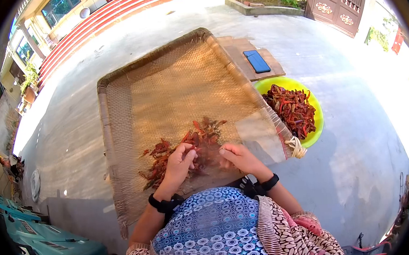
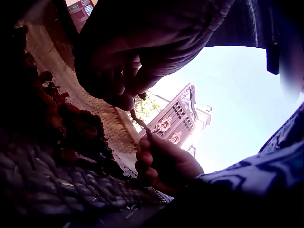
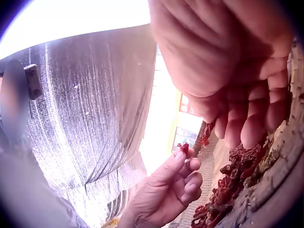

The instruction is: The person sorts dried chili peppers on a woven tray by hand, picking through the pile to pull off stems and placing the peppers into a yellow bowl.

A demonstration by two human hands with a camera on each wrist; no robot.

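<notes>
Dried red chili peppers point(image 1: 200, 136) lie in a loose heap on the near part of a large woven tray point(image 1: 164, 90). Over the heap, my left hand point(image 1: 181, 164) pinches a small red chili piece point(image 3: 184, 148) between thumb and fingertips. Close to its right, my right hand point(image 1: 240, 158) holds a dried chili point(image 3: 206, 135) between thumb and forefinger, its other fingers loosely bent. From the left wrist, a thin, stem-like piece point(image 2: 138, 119) spans the two hands' fingertips. Most of that view is dark.
A yellow-green basin point(image 1: 318, 119) full of dried chilies stands right of the tray. Behind it, a blue phone point(image 1: 257, 61) lies on a board point(image 1: 237, 49). A teal vehicle point(image 1: 56, 251) is at lower left. Red steps point(image 1: 111, 20) rise at the back.
</notes>
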